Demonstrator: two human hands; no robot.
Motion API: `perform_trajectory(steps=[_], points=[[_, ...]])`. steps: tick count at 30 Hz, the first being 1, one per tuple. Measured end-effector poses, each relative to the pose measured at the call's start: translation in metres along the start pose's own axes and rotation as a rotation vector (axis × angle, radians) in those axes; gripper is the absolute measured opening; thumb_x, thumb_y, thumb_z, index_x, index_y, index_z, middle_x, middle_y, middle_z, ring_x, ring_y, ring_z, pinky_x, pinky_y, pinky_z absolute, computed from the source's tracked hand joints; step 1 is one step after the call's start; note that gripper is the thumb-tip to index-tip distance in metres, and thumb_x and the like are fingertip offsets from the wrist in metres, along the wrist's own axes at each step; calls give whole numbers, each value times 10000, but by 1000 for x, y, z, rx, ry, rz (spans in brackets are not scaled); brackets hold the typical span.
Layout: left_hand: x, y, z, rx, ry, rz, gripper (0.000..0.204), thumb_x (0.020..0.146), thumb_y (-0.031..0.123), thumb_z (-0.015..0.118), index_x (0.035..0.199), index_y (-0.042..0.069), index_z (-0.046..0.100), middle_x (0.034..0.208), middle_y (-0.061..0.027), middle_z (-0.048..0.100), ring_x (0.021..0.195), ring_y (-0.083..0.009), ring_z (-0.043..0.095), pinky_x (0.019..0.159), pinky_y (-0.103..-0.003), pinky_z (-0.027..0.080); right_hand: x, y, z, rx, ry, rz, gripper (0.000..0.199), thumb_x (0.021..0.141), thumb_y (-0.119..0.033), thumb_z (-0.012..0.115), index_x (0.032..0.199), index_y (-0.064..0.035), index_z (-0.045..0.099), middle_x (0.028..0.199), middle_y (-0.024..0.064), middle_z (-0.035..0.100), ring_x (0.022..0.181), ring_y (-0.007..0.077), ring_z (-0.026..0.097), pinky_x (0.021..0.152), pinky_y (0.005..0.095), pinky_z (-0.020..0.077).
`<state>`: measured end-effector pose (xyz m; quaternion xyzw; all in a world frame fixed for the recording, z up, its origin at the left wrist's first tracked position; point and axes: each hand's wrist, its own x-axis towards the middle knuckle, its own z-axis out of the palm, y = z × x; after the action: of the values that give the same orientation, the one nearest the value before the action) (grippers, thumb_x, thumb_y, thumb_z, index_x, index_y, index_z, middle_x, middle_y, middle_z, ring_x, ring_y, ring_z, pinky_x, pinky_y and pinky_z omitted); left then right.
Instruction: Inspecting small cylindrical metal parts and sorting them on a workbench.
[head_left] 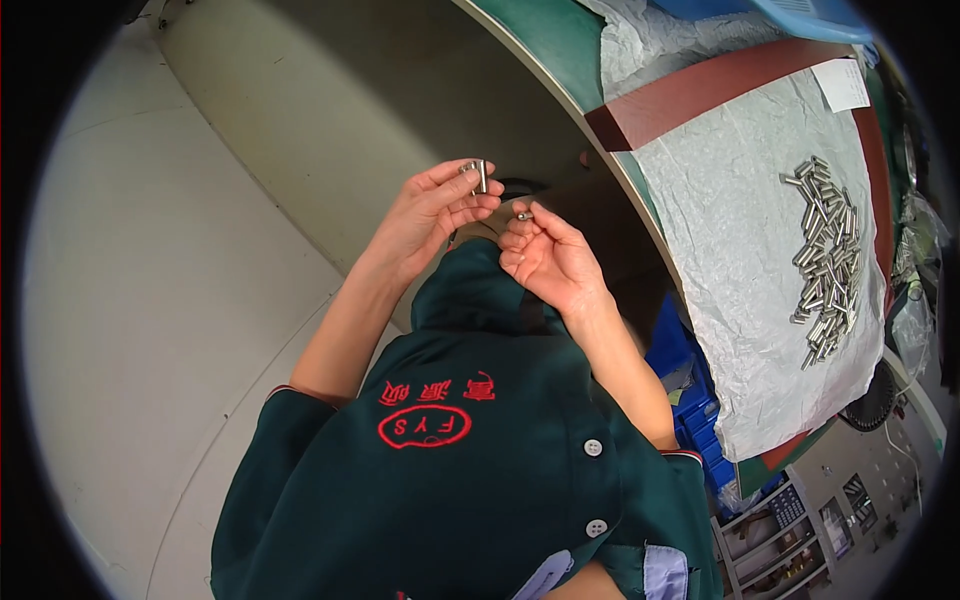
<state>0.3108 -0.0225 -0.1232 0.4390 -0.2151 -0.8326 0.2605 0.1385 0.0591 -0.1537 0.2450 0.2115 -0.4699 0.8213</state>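
My left hand (432,212) pinches a short metal tube (482,176) upright between thumb and fingertips. Close beside it, my right hand (545,255) holds a small metal piece (524,215) at its fingertips, a little below and right of the tube. Both hands are raised over my lap, off the table, above my dark green shirt (470,440). A pile of several similar metal tubes (828,262) lies on the crinkled white sheet (740,260) to the right.
The workbench (560,50) curves along the right, with a green mat, a brown strip (700,95) and a white paper slip (842,84). Blue bins (690,380) sit under its edge. Pale floor (150,300) fills the left.
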Motion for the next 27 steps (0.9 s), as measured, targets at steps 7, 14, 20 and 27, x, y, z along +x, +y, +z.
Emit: perform_trajectory(steps=[7,14,20,27], points=[[-11,3,8,64,-139,-16,242,935,165,555,1104,-5,592,921,-74,657,792,-105,610,734,-247,509,-9,0,-6,-211,-203,-64,198,882,-96,601,1065,-21,597,942,68,639,847,151,586,751,272,467],[-23,-3,18,218,-89,10,240,933,149,555,1100,-20,589,908,-87,662,792,-133,632,740,-263,515,-19,1,-8,-667,-143,-376,241,860,-31,620,1098,10,621,1011,101,662,859,138,609,789,278,492],[-25,-2,20,307,-38,61,222,925,118,557,1090,-24,602,902,-105,671,808,-160,654,743,-280,525,-24,11,12,-1381,37,-865,188,809,11,647,996,17,656,955,92,680,757,185,624,698,293,501],[-34,-8,17,383,33,141,220,916,102,566,1088,-30,605,922,-117,678,807,-160,656,751,-286,528,-22,12,14,-1542,79,-1097,165,737,25,688,897,-14,673,816,43,641,768,171,596,649,267,483]])
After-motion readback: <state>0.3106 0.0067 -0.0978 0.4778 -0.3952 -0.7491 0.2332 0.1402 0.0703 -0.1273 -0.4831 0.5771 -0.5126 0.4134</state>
